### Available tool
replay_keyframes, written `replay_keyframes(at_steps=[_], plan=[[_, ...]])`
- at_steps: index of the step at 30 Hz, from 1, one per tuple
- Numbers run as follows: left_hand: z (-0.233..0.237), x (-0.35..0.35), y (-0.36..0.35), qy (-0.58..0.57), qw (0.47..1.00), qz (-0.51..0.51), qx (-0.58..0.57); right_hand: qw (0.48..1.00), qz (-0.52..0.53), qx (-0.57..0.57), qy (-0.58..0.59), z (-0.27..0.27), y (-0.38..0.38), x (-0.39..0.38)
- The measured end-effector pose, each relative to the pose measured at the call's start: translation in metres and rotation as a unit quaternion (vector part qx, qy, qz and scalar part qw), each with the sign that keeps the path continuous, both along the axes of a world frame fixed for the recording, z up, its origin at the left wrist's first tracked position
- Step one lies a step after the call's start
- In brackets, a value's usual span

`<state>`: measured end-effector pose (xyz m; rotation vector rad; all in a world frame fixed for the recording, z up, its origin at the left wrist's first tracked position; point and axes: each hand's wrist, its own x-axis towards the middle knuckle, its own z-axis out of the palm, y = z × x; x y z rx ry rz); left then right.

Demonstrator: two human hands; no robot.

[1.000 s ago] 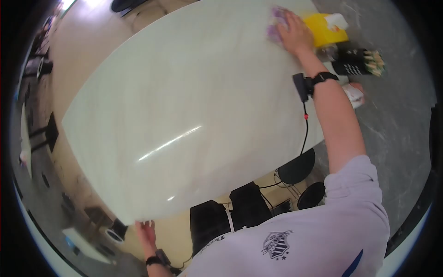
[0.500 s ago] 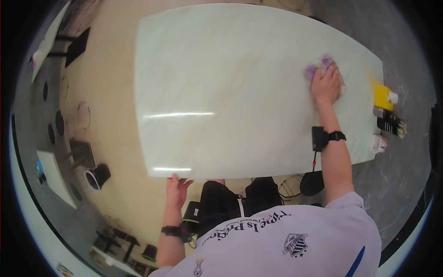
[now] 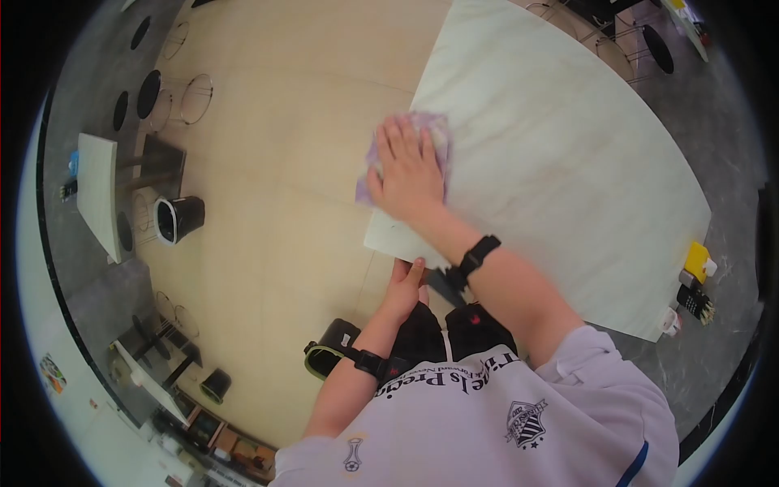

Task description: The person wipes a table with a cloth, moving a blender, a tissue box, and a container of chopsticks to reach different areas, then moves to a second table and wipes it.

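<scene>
- Right hand [image 3: 406,174]: open and flat, fingers spread, palm pressed down on the cloth [image 3: 439,128]; it does not grip it
- Cloth: purple, at the near left corner of the table [image 3: 552,162], mostly under the palm; one edge hangs past the table's edge over the floor
- Left hand [image 3: 403,286]: fingers straight, closed on nothing, fingertips against the table's near edge just below that corner
- Risk, slip: the cloth is held by pressure alone; with part of it already past the edge, a push toward the corner could carry it off the table
- Risk, balance: the right arm reaches across the body and bears on the corner; if the palm slid off the edge, only the left fingertips would remain as support
- Risk, far end: a yellow box [image 3: 696,261], a black holder [image 3: 696,302] and a small white bottle [image 3: 670,322] stand close together at the table's right edge; a jolt to the table could tip one off
</scene>
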<state>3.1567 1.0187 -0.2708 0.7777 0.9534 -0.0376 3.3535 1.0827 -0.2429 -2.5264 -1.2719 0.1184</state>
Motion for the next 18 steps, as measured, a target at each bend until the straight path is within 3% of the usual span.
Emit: replay_keyframes(at_steps=[2, 4, 5, 7, 11, 13, 16, 18], plan=[[-0.010, -0.009, -0.005, 0.026, 1.000, -0.010, -0.002, 1.000, 0.027, 0.004, 0.016, -0.001, -0.018, -0.035], [-0.047, -0.031, -0.012, 0.108, 0.989, -0.071, 0.077, 0.994, 0.094, 0.024, 0.052, 0.000, -0.037, -0.059], [-0.039, -0.032, -0.011, 0.106, 0.988, -0.085, 0.078, 0.995, 0.080, 0.025, 0.051, -0.001, -0.050, -0.064], [-0.007, -0.031, 0.000, 0.011, 0.945, -0.240, 0.223, 0.989, 0.091, 0.067, 0.098, -0.002, -0.074, -0.064], [0.032, -0.024, 0.005, 0.084, 0.972, -0.168, 0.143, 0.993, -0.023, 0.081, 0.087, 0.005, -0.146, -0.008], [0.029, -0.018, 0.013, 0.041, 0.981, -0.128, 0.141, 0.987, -0.105, 0.099, 0.073, 0.006, -0.201, 0.030], [0.017, -0.010, 0.019, 0.061, 0.982, -0.134, 0.115, 0.982, -0.184, -0.004, 0.045, 0.022, -0.299, 0.099], [0.010, -0.009, 0.019, 0.118, 0.975, -0.115, 0.149, 0.968, -0.252, 0.005, -0.008, -0.002, -0.371, 0.130]])
